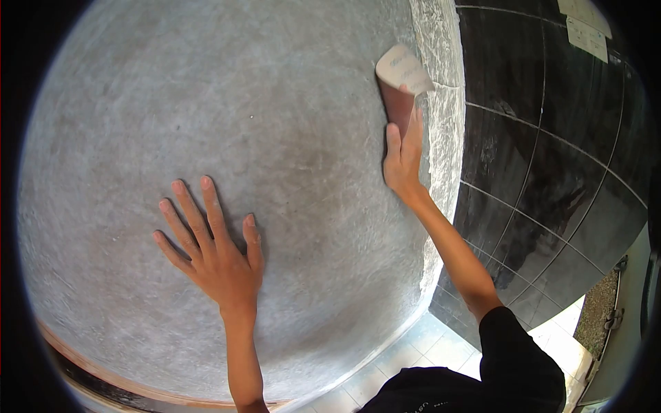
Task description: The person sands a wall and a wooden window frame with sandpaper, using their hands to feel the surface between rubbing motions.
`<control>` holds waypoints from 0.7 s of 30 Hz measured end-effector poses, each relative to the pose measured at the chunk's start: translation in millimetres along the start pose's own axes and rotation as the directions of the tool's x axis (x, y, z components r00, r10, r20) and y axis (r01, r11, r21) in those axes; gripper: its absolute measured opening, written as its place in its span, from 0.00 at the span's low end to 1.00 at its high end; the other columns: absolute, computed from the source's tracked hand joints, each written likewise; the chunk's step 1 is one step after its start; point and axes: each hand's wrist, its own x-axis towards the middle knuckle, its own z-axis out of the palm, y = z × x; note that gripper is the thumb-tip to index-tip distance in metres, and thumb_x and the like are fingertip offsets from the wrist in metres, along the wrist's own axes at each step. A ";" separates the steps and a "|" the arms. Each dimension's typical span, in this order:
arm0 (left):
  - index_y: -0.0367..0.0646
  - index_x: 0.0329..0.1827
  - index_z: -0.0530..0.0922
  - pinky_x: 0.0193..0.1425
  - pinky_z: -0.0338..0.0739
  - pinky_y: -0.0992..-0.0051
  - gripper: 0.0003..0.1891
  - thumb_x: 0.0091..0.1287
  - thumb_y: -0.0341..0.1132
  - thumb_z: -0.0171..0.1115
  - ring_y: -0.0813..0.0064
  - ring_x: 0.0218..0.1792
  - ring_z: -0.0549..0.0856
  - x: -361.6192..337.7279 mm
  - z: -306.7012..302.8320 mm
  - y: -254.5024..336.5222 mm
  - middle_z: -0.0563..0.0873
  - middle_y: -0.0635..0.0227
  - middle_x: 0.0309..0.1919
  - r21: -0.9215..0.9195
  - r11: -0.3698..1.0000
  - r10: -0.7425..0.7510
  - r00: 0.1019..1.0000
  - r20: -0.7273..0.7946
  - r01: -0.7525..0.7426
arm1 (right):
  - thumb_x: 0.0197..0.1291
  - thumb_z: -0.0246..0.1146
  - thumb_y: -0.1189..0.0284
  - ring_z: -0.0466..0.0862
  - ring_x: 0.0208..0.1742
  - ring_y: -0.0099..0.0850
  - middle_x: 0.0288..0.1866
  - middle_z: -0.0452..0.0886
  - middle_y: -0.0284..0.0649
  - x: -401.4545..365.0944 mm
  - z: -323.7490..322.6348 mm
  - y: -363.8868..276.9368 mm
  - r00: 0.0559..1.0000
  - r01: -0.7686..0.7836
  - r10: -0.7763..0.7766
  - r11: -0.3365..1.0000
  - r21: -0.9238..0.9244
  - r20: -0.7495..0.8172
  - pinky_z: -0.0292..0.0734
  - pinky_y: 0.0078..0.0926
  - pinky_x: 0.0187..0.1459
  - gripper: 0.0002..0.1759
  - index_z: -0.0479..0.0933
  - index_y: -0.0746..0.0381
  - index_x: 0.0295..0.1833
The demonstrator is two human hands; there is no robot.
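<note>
Left hand (224, 265) flat on the grey wall (310, 275), fingers spread, holding nothing, well left of the white strip (446, 124). Right hand (406, 162) just left of the strip, partly curled, thumb and fingers gripping the lower end of curled sandpaper (403, 72), also just left of the strip. Black tiles (506, 165) right of the strip.

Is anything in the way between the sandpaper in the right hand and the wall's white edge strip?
Nothing visible. The right hand holds the sandpaper, whose corner overlaps the white edge strip in this view; contact there is unclear. The left hand, spread on the grey wall, is off to the left.
</note>
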 end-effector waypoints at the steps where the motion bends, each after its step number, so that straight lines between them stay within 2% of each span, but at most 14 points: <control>1: 0.50 0.70 0.66 0.75 0.43 0.51 0.28 0.69 0.51 0.44 0.57 0.74 0.56 -3.2 0.4 1.8 0.62 0.62 0.72 0.003 1.000 0.000 1.000 0.008 0.000 | 0.71 0.41 0.65 0.53 0.76 0.49 0.75 0.55 0.51 2.9 2.5 -4.9 1.000 -0.005 0.005 1.000 0.002 0.006 0.39 0.50 0.72 0.28 0.57 0.73 0.70; 3: 0.50 0.70 0.66 0.75 0.44 0.51 0.28 0.70 0.52 0.44 0.57 0.74 0.57 -8.4 2.6 4.5 0.63 0.62 0.71 0.005 1.000 -0.014 1.000 0.012 0.014 | 0.72 0.41 0.65 0.51 0.76 0.48 0.75 0.54 0.52 5.9 8.4 -10.4 0.996 -0.072 0.071 0.997 -0.030 -0.051 0.38 0.49 0.73 0.29 0.55 0.76 0.69; 5: 0.50 0.69 0.67 0.75 0.44 0.51 0.28 0.70 0.52 0.44 0.57 0.73 0.58 -16.1 4.7 8.4 0.64 0.62 0.71 -0.009 1.000 -0.014 1.000 0.014 0.014 | 0.72 0.41 0.64 0.50 0.76 0.50 0.75 0.53 0.53 -24.2 9.5 -11.2 0.996 -0.081 0.079 0.996 -0.026 -0.042 0.37 0.52 0.72 0.30 0.55 0.76 0.70; 7: 0.50 0.68 0.68 0.75 0.44 0.52 0.27 0.70 0.52 0.44 0.58 0.73 0.58 -27.0 6.5 13.2 0.65 0.62 0.71 -0.020 1.000 -0.017 1.000 0.025 0.017 | 0.72 0.42 0.64 0.50 0.76 0.53 0.75 0.52 0.55 -65.9 5.6 -13.4 1.000 -0.001 0.001 1.000 -0.006 0.014 0.37 0.55 0.71 0.29 0.56 0.72 0.71; 9: 0.51 0.67 0.70 0.75 0.44 0.52 0.26 0.70 0.52 0.44 0.57 0.73 0.58 -38.4 9.8 16.8 0.65 0.62 0.70 -0.036 0.999 -0.017 1.000 0.025 0.018 | 0.71 0.43 0.63 0.50 0.75 0.56 0.75 0.51 0.57 -119.6 -0.9 -14.5 0.992 0.015 -0.008 0.999 -0.052 0.128 0.36 0.59 0.70 0.28 0.58 0.67 0.71; 11: 0.51 0.66 0.72 0.75 0.43 0.52 0.26 0.69 0.51 0.44 0.57 0.73 0.58 -50.6 11.6 21.2 0.66 0.62 0.70 -0.030 0.999 -0.026 0.998 0.049 0.028 | 0.69 0.44 0.62 0.49 0.76 0.55 0.75 0.50 0.58 -178.9 -3.8 3.0 0.969 0.116 -0.089 0.988 -0.106 0.231 0.35 0.61 0.70 0.28 0.60 0.62 0.71; 14: 0.51 0.64 0.74 0.75 0.42 0.51 0.25 0.69 0.50 0.44 0.56 0.73 0.58 -74.7 17.6 28.3 0.67 0.61 0.69 -0.065 0.995 -0.079 0.997 0.017 0.080 | 0.67 0.46 0.62 0.48 0.76 0.56 0.75 0.50 0.59 -224.9 -8.1 17.4 0.957 0.169 -0.141 0.981 -0.095 0.253 0.34 0.63 0.69 0.29 0.61 0.61 0.71; 17: 0.51 0.64 0.74 0.75 0.41 0.52 0.24 0.69 0.50 0.45 0.56 0.73 0.58 -100.3 24.7 28.5 0.67 0.60 0.69 -0.086 0.990 -0.116 0.993 -0.015 0.115 | 0.66 0.47 0.62 0.49 0.76 0.56 0.75 0.51 0.59 -202.5 -1.6 7.4 0.969 0.156 -0.135 0.983 -0.092 0.206 0.35 0.63 0.69 0.30 0.61 0.60 0.72; 21: 0.51 0.63 0.75 0.76 0.38 0.52 0.24 0.69 0.50 0.45 0.57 0.74 0.57 -105.0 22.3 26.6 0.66 0.59 0.70 -0.098 0.983 -0.152 0.988 0.021 0.153 | 0.68 0.46 0.60 0.49 0.76 0.56 0.75 0.51 0.59 -130.1 11.1 -26.6 0.977 0.102 -0.085 0.992 -0.080 0.195 0.35 0.62 0.69 0.29 0.61 0.61 0.71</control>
